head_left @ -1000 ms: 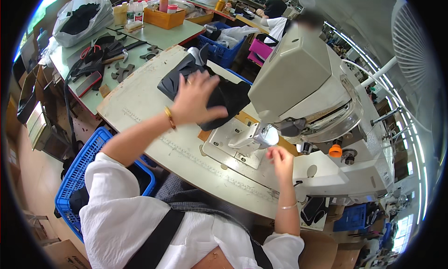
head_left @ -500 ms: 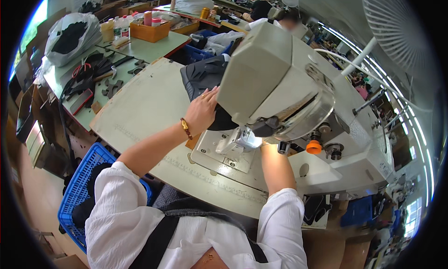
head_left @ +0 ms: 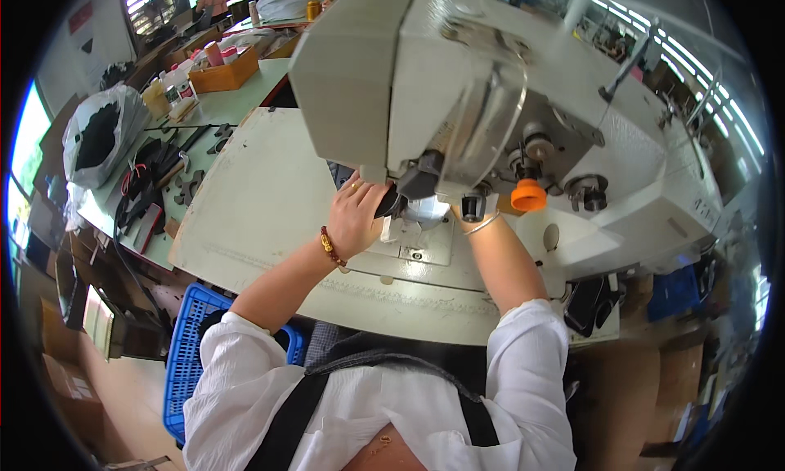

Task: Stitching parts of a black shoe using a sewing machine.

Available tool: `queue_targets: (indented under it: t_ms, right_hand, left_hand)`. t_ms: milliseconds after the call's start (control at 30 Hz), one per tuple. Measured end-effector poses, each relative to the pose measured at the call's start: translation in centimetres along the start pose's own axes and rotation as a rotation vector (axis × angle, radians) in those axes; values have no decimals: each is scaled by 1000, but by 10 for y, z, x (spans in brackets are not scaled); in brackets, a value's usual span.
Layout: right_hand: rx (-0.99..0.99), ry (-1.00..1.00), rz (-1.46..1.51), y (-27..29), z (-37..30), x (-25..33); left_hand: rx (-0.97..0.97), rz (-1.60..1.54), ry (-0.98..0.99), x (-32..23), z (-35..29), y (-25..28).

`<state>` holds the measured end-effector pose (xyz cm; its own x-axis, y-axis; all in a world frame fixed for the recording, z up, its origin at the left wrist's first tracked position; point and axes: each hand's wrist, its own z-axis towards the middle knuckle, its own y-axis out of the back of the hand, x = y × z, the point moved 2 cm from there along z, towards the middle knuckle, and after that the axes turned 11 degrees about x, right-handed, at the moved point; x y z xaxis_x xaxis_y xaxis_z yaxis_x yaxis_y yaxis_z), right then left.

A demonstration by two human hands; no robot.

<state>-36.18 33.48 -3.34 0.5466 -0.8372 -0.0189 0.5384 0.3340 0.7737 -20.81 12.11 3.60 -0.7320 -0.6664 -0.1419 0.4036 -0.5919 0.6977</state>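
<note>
Where the left hand is: just left of the machine's head, the left hand lies against the dark piece, its fingers bent and close together, probably to steady the piece. Whether they pinch or only press, I cannot tell.
Where the dark piece is: inward from the front edge of the desk, between the left hand and the machine, its far part hidden by the head.
Right hand: reaching in from the front edge, the right hand is behind the machine's lower parts; its fingers are hidden, so their state cannot be told. Coming from the opposite side suits guiding from two sides.
Bright patch: light falls between the hands, likely so close work can be seen.
Orange knob: it faces the wearer, seemingly for easy reach.
Basket: below the desk's front left corner, the blue basket sits near the left elbow, perhaps handy for pieces.
Side desk: tools and straps lie on the green side desk, past the left edge, leaving working room.
</note>
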Motion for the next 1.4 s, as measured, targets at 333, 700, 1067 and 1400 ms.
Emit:
queue_targets:
  t_ms: [333, 700, 1067, 1400]
  right_hand:
    - [16, 44, 76, 2, 21, 35]
    - [67, 165, 153, 31, 7, 28]
    - [-339, 506, 278, 151, -17, 51]
    - [-85, 467, 705, 147, -42, 15]
  left_hand:
    - [0, -2, -53, -36, -16, 16]
    - [-59, 20, -125, -30, -11, 8]
    - [120, -1, -91, -56, -25, 31]
    - [138, 22, -40, -81, -35, 39]
